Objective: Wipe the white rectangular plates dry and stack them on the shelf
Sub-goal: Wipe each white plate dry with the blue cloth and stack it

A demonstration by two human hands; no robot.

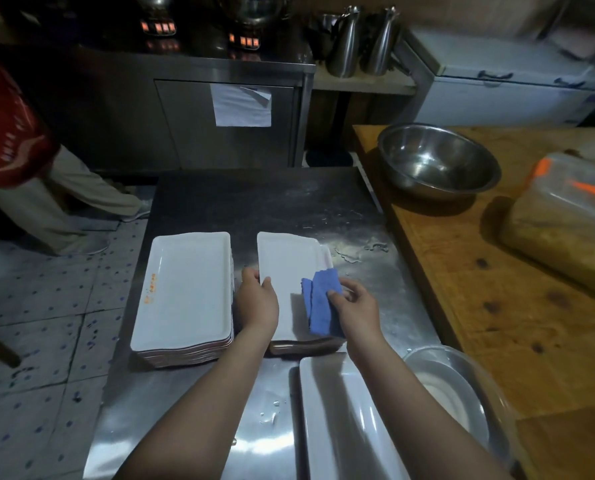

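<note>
At the far left of the steel table (199,403) sits the finished stack of plates (185,292), so aim each dried plate squarely onto it with edges lined up. Your left hand (257,301) grips the left rim of the top plate (284,271) of the wet pile, thumb over the edge; keep that grip firm so the plate cannot skate while you rub. Your right hand (356,306) is clenched on the folded blue cloth (320,306), which presses on the plate's right half. Sweep it in long strokes along the length, then into the rim corners, where I judge water collects. The plate lies between both hands, atop its pile, just right of the dry stack.
</note>
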